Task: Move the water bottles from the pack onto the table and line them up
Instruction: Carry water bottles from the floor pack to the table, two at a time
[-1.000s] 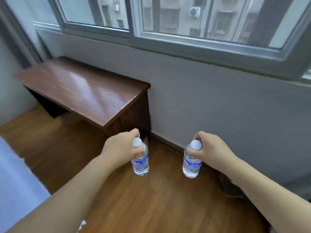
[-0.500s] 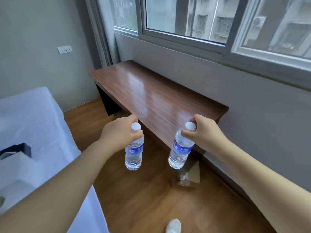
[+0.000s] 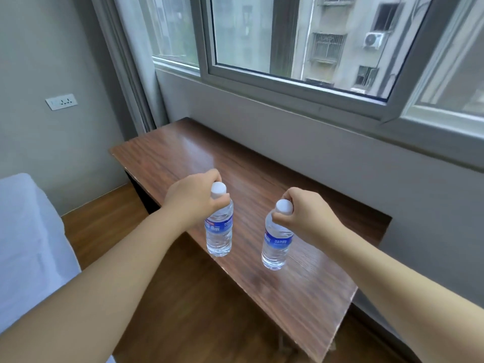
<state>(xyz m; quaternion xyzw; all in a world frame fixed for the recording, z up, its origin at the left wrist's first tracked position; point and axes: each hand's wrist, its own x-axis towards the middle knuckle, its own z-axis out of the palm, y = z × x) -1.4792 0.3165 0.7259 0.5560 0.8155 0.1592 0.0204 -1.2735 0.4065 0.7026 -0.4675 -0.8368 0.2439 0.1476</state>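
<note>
Two small clear water bottles with white caps and blue labels hang upright over the brown wooden table [image 3: 262,166]. My left hand [image 3: 192,199] grips the left bottle [image 3: 219,231] by its neck, just below the cap, above the table's near edge. My right hand [image 3: 306,213] pinches the right bottle [image 3: 277,243] at its cap and neck, over the tabletop. Whether either bottle's base touches the wood I cannot tell. The pack is out of view.
The table stands along a grey wall under a window [image 3: 288,40]. A white bed [image 3: 28,244] fills the left side. Wooden floor [image 3: 183,310] lies between bed and table. A wall socket [image 3: 61,101] and a curtain [image 3: 125,61] are at the far left.
I have turned and come closer to the table. Both hands carried their bottles from over the floor to over the tabletop, still gripping them at the necks.
</note>
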